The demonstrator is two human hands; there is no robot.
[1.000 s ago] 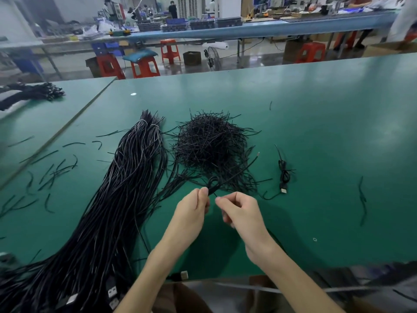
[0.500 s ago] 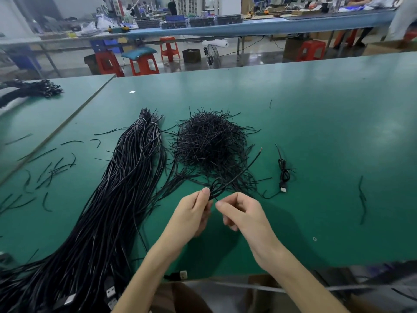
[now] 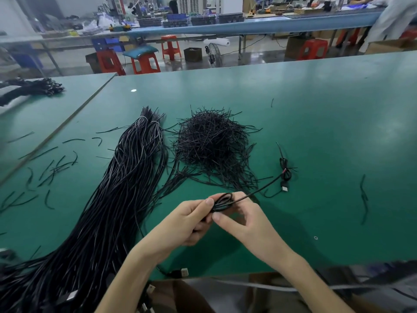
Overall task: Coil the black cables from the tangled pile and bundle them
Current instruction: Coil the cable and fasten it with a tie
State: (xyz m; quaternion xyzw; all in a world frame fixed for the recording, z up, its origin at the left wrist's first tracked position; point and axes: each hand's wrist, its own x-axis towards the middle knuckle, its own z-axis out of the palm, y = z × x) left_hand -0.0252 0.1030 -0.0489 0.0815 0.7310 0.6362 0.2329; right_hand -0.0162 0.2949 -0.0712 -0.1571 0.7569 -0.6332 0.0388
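Left hand grips the cable coil from its left, thumb on top and fingers curled under. My right hand pinches the same coil from the near side, thumb tip against the loops. The coil is small, a few turns, held just above the green table, near its near edge and about mid-width.

The free tail runs from the coil right and away, ending by a tied cable with a USB plug. I cannot tell if they touch.

Risks:
- Tail could drag or snag that tied cable as I wind it in.
- Loops could spring open if either pinch slackens; the coil is not tied yet.
- The heap of short black ties lies just beyond my hands, so strays could catch in the loops.
- The long cable pile lies just left of my left arm, and an elbow swing could pull strands.
- A USB plug sits right at the near edge and could slip off.

Room: bare green to the right and far right, apart from one stray tie. The left side is crowded, with scattered ties beyond the pile.
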